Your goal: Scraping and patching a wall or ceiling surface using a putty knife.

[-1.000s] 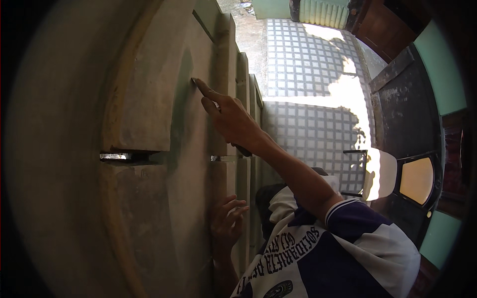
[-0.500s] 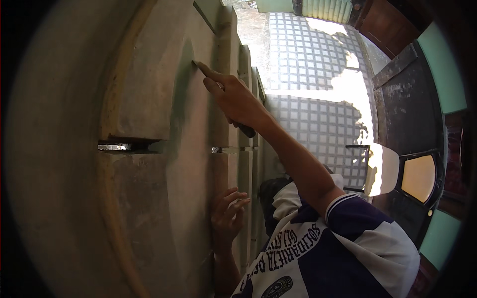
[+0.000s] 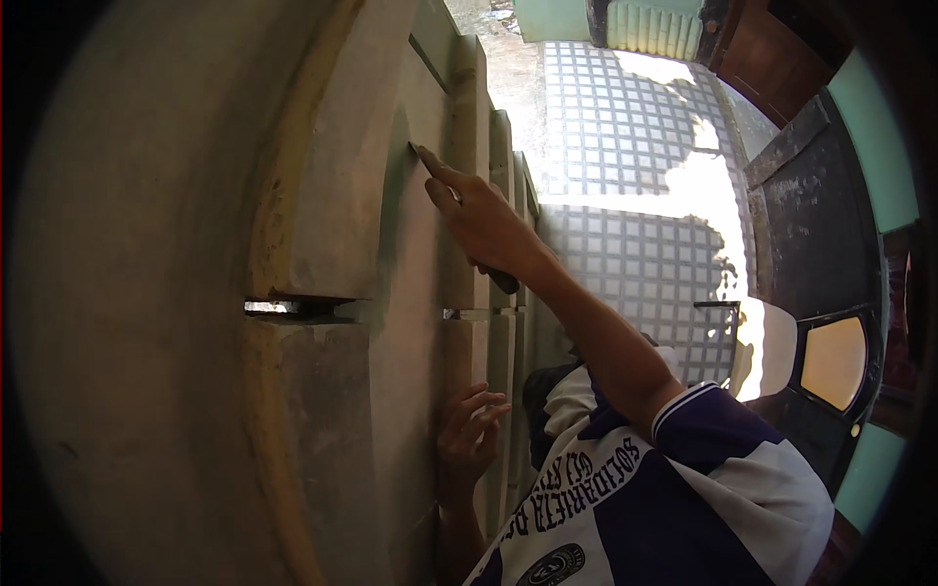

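Note:
A thin blade [image 3: 420, 152] with a dark handle [image 3: 503, 280] is gripped in my right hand [image 3: 481, 225]. Its tip touches a greyish concrete-looking surface [image 3: 410, 293], at a darker green strip [image 3: 396, 215] along a raised block. Lower down, my left hand [image 3: 471, 435] rests by a ledge, its fingers loosely bent and apart, with nothing visible in them. Raised blocks [image 3: 313, 391] with yellowish edges and narrow gaps between them line the surface.
A sunlit floor of small square tiles [image 3: 625, 137] lies to the right of the stepped ledges. A white seat [image 3: 767, 347] with a dark frame stands near a black panel [image 3: 811, 225], beside a pale green wall [image 3: 870, 137] and brown wooden panels [image 3: 772, 54].
The view has shifted, moving the scene rightward in the picture. My right hand with the blade has slid slightly up along the green strip. My left hand stays by the ledge.

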Motion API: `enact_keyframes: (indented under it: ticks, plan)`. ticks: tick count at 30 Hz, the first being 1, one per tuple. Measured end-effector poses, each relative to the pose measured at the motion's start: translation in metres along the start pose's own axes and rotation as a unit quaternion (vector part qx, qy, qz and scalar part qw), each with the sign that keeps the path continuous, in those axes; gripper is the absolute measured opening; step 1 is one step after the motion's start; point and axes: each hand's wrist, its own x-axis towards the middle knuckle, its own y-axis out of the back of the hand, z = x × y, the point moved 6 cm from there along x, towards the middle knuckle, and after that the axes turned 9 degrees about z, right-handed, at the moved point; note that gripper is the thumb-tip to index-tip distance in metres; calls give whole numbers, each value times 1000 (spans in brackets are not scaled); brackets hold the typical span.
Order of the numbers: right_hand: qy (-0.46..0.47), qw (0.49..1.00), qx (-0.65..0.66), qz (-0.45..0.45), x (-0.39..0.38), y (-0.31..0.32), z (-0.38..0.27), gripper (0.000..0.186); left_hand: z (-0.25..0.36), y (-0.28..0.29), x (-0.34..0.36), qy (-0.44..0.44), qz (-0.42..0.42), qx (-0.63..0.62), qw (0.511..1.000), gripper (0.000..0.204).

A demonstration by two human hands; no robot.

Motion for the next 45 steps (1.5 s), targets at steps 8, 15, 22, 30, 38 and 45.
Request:
enact_keyframes:
  ticks: [8, 15, 22, 30, 38, 45]
  plan:
    - [8, 1000, 6, -1, 8, 7, -8, 51, 3, -1, 3, -3, -21, 1, 1000, 29]
    - [16, 1000, 9, -10, -9, -5, 2, 51, 1, 0, -4, 13, -9, -1, 1000, 29]
    - [11, 1000, -4, -6, -6, -4, 5, 52, 3, 2, -2, 8, -2, 6, 1000, 27]
    - [2, 1000, -9, -11, 3, 6, -12, 51, 7, 1, 4, -1, -9, 21, 1000, 27]
    - [36, 999, 9, -1, 9, 2, -4, 51, 5, 1, 2, 3, -9, 13, 1000, 26]
    - [114, 993, 24, 15, -8, -9, 4, 52, 0, 1, -2, 3, -15, 5, 1000, 30]
